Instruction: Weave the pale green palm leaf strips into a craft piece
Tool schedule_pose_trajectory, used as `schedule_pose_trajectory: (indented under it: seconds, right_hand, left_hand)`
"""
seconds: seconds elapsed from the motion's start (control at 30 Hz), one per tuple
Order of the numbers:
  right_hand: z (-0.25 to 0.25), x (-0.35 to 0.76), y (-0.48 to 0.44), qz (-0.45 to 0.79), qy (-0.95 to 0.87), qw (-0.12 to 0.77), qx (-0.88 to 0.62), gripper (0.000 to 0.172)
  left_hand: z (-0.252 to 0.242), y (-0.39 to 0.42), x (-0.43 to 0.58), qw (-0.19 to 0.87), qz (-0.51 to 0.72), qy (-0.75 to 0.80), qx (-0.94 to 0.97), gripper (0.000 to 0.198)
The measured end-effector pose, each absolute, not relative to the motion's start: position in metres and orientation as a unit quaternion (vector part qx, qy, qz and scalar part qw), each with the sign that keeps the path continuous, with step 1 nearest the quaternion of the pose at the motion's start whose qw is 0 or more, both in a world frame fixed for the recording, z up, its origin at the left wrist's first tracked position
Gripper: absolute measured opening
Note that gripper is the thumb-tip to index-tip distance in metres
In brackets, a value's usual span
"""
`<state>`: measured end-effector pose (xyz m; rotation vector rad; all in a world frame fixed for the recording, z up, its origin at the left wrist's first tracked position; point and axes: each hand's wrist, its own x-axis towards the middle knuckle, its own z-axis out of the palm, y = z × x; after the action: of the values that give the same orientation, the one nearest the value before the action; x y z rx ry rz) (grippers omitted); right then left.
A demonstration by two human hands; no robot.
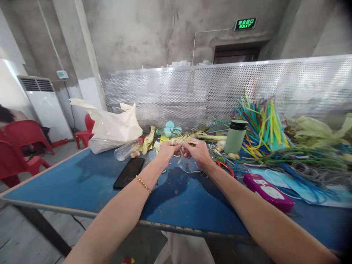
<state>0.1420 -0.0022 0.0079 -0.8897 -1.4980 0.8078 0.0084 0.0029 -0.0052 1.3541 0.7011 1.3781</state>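
Over the middle of the blue table (96, 183), my left hand (167, 152) is closed in a pinch on pale, straw-coloured strips (180, 160) that look like corn husk. Opposite it, almost touching, my right hand (198, 152) pinches the same strips with thumb and fingers. One loose end hangs below the fingertips; the part inside the grip is hidden. Behind both hands lies a heap of pale green plant stalks (213, 137). Red-handled scissors (227, 168) rest just right of my right hand. A black phone (128, 173) lies left of my left forearm.
At the left stand a white plastic bag (115, 126) and a clear bottle (123, 151) on its side. To the right are a green tumbler (235, 137), colourful strips (271, 124), husks (310, 128), tangled cords (305, 157) and a purple device (269, 192). A perforated metal panel (165, 91) stands behind.
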Motion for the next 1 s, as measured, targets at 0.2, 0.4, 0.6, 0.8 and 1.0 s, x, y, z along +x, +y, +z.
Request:
schedule_pose_trajectory:
  seconds: [0.2,0.4,0.6,0.8,1.0]
  right_hand:
    - [0.006,0.141,-0.001,0.349,-0.649,0.567,-0.367,0.013]
    - [0.003,0.145,0.005,0.366,-0.665,0.546,-0.355,0.020]
    - [0.003,0.168,0.029,0.429,-0.633,0.508,-0.397,0.013]
    - [0.025,0.205,0.047,0.526,-0.413,0.679,-0.302,0.035]
    - [0.032,0.214,0.044,0.566,-0.393,0.677,-0.259,0.053]
  left_hand:
    - [-0.006,0.004,0.009,0.511,0.573,0.298,0.567,0.024]
    - [-0.006,0.003,0.008,0.496,0.575,0.321,0.566,0.019]
    - [-0.006,0.006,0.004,0.531,0.584,0.361,0.496,0.014]
    - [-0.009,0.007,0.003,0.565,0.590,0.334,0.471,0.013]
    - [-0.008,0.002,0.005,0.569,0.573,0.349,0.474,0.009]
